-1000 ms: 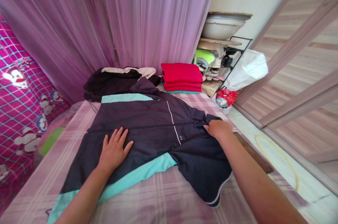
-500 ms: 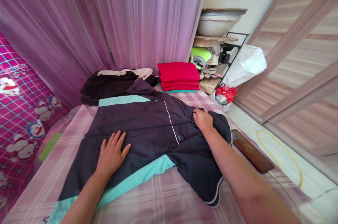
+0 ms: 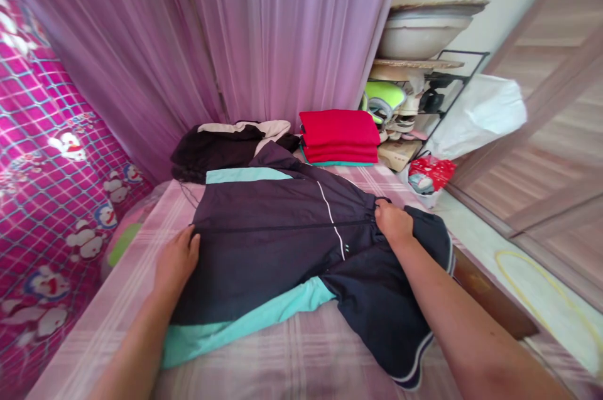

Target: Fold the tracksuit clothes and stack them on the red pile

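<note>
A dark jacket (image 3: 264,211) with light teal side panels and white piping lies spread across the plaid bed cover (image 3: 301,356), its collar end to the right. My right hand (image 3: 394,221) is closed on the jacket near the collar. At the jacket's left edge, the hem, my left hand (image 3: 176,259) has its fingers pressed together on the fabric; the fingertips are partly hidden. Behind the jacket sit a stack of folded red clothes (image 3: 339,136) and a pile of black and cream clothes (image 3: 221,149).
A brown phone-like object (image 3: 490,296) lies at the bed's right edge, partly under my right forearm. Beyond it are a rack (image 3: 455,80) with shoes and a basin (image 3: 424,36), a white bag (image 3: 485,111) and wardrobe doors (image 3: 556,155). Purple curtains (image 3: 292,29) hang behind.
My left hand has moved from lying flat on the jacket's middle to its left edge. That end now lies shorter. The view has turned left; my right hand still holds the collar area.
</note>
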`<state>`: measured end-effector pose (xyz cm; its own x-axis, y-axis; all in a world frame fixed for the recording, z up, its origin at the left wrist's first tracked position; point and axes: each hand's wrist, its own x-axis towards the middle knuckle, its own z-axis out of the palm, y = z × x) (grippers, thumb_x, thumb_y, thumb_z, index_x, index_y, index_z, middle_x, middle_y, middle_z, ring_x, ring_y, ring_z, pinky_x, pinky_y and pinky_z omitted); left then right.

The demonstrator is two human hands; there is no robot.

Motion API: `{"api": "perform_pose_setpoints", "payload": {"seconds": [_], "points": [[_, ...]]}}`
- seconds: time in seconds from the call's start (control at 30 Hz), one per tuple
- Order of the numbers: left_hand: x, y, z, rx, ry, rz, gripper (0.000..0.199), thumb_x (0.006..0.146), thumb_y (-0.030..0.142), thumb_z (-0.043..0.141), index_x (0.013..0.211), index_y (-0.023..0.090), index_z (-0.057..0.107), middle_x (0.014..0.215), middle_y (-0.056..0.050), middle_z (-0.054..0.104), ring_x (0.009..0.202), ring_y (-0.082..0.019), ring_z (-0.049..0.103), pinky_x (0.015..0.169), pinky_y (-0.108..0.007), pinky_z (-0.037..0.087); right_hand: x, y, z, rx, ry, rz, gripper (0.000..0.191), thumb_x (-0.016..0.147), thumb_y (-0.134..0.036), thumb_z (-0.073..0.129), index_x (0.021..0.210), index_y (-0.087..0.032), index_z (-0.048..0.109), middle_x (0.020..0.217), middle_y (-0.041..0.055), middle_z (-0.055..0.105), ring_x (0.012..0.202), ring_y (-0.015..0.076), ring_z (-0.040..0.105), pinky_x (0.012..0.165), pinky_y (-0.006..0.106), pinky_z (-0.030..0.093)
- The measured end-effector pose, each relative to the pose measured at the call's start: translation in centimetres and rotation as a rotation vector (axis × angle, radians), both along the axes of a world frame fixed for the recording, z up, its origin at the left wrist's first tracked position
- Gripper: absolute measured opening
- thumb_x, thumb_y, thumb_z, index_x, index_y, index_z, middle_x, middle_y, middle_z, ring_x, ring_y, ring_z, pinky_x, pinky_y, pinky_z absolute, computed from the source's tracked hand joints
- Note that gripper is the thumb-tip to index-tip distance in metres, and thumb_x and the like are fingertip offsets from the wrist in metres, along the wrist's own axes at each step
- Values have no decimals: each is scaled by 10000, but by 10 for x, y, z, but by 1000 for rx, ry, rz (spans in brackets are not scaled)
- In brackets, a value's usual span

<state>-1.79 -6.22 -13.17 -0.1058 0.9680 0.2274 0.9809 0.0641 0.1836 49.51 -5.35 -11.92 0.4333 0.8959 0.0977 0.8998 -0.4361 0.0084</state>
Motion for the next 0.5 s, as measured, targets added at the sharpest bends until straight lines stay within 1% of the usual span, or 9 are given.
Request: {"api": "perform_pose_setpoints", "payload": {"seconds": [0.07,0.13,0.23,0.37,0.5], "points": [[-14,10,12,-120,-20,125,539,957,379,279,1311,155,617,1254,-143,688,1146,-296,643,974,-404,493,-1,-2,0,8,0,0,418,980,-245,358,1307,-186,612,1099,161,734,911,258,719,810,366,536],[-25,19,21,-211,-55,179,506,944,392,324,1260,185,661,1210,-130,713,1131,-306,650,920,-384,505,-1,-3,2,9,2,1,425,981,-254,348,1292,-173,627,1075,170,740,888,271,721,797,382,539],[-38,33,28,-303,-138,180,431,909,401,416,1148,207,717,1158,-98,738,1098,-276,661,858,-315,499,-2,-3,4,10,9,10,427,974,-257,358,1280,-169,641,1051,169,749,842,263,721,780,380,540],[-51,46,32,-384,-199,181,336,857,384,502,949,187,759,914,-70,773,913,-226,696,735,-254,483,-3,-4,6,0,0,1,433,969,-262,357,1275,-174,651,1041,164,753,796,262,717,754,382,543],[-55,46,37,-419,-213,181,295,796,399,586,918,195,761,786,-37,750,798,-202,682,683,-244,460,0,-4,2,14,-4,9,444,968,-274,349,1273,-173,656,993,168,753,779,285,716,742,404,543]]}}
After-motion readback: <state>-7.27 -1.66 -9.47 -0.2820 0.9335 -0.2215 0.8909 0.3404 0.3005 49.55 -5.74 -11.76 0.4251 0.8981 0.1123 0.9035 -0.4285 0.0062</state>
